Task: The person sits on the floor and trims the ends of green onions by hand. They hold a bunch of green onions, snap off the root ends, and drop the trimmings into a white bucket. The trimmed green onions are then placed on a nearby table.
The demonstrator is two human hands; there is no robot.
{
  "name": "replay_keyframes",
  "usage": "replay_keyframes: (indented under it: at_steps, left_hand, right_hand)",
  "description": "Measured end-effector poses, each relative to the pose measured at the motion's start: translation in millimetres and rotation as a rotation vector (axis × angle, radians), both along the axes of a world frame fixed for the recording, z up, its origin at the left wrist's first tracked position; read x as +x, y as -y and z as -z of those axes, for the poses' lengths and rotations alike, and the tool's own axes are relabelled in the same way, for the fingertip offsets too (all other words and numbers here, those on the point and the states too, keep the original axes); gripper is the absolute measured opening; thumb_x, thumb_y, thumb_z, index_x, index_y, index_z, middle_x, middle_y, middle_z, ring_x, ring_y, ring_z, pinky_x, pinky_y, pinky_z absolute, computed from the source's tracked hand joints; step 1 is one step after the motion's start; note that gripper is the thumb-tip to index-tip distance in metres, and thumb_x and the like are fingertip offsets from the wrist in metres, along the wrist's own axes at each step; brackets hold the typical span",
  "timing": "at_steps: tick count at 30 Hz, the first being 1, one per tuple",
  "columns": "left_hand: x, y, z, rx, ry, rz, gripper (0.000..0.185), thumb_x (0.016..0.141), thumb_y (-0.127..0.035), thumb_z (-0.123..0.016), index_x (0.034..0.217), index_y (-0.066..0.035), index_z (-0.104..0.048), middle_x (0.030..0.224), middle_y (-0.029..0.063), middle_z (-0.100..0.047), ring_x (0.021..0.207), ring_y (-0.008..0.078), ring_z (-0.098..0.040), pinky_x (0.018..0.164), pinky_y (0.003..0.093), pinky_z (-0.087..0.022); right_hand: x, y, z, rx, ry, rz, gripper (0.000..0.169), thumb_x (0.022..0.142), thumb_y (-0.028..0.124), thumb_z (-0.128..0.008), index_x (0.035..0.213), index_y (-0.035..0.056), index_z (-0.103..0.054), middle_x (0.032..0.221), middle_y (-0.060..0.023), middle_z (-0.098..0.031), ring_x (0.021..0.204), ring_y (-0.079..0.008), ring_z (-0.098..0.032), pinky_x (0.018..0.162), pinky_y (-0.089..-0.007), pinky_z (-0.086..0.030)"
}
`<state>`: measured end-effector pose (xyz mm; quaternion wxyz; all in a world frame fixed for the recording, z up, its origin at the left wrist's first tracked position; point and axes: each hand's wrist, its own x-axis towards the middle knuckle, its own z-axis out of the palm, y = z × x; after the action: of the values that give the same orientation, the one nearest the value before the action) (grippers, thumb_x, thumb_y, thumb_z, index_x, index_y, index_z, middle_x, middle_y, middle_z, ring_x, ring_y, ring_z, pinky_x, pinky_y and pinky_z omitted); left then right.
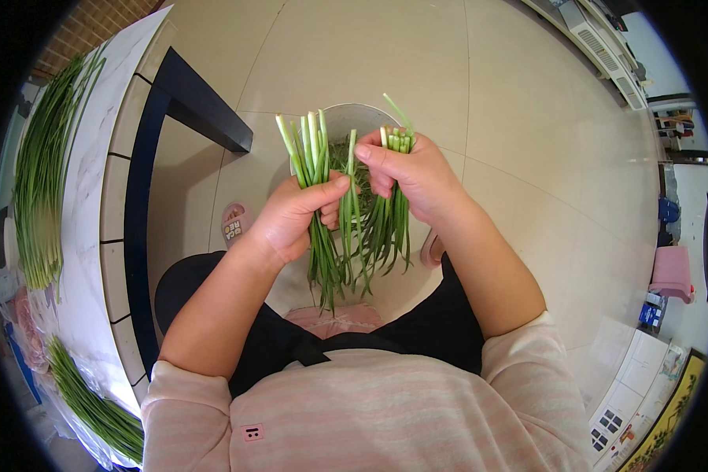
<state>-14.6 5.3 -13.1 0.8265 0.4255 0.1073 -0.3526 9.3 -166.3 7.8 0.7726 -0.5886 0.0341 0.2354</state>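
Note:
My left hand (298, 209) grips a bunch of garlic chives (321, 259), its pale stem ends pointing up and away from me. Between the hands stands a thin cluster of chive stalks (347, 218), with the left thumb at its side and the right fingertips near its top. A second bunch of chives (395, 218) hangs from my right hand (419, 171), cut-looking ends showing above the fist. Beneath both hands is a pale bucket (354, 109) holding green scraps (357, 144); the hands and chives hide much of it.
Left of me, a marble-patterned table (85, 194) with a dark leg (206, 118) bears a long pile of chives (44, 171). Nearer lies another chive bundle (94, 401) on clear plastic. Pink slippers (236, 221) are on the tiled floor (360, 53). A pink bin (671, 274) stands far right.

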Motion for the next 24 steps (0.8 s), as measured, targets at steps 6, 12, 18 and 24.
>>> replay_keyframes:
  at_steps: [6,12,18,24]
  left_hand:
    - [-2,4,-3,0.096,0.064,-0.030,0.019,0.077,-0.021,-0.063,0.086,-0.005,-0.055,0.068,-0.0019,-0.051,0.057,0.0082,-0.039,0.054,0.0219,-0.032]
    - [-4,4,0,0.208,0.173,-0.033,0.020,0.078,-0.020,-0.062,0.091,-0.005,-0.057,0.083,0.0028,-0.060,0.067,0.0081,-0.046,0.057,0.0217,-0.034]
    - [-2,-1,2,0.101,0.130,0.014,0.022,0.079,-0.023,-0.060,0.088,-0.003,-0.059,0.077,0.0020,-0.058,0.063,0.0086,-0.046,0.056,0.0220,-0.035]
    - [-2,-5,2,-0.110,-0.002,0.034,0.023,0.081,-0.023,-0.056,0.087,-0.001,-0.059,0.064,0.0007,-0.050,0.056,0.0096,-0.039,0.052,0.0226,-0.032]
  right_hand:
    - [-1,1,0,0.020,0.033,-0.048,0.016,0.077,0.016,-0.064,0.080,0.0022,-0.057,0.052,0.0010,-0.045,0.046,-0.0086,-0.041,0.045,-0.0229,-0.033]
    - [-1,1,1,-0.060,0.027,-0.002,0.015,0.076,0.014,-0.064,0.080,0.0013,-0.058,0.053,0.0000,-0.048,0.047,-0.0088,-0.043,0.045,-0.0229,-0.034]
    - [-1,4,-2,-0.094,0.036,0.016,0.014,0.076,0.013,-0.063,0.080,0.0007,-0.059,0.053,-0.0002,-0.048,0.047,-0.0084,-0.044,0.045,-0.0224,-0.034]
    - [0,4,-3,-0.195,0.146,0.002,0.013,0.078,0.013,-0.061,0.082,0.0006,-0.058,0.055,0.0005,-0.048,0.048,-0.0072,-0.043,0.044,-0.0219,-0.034]
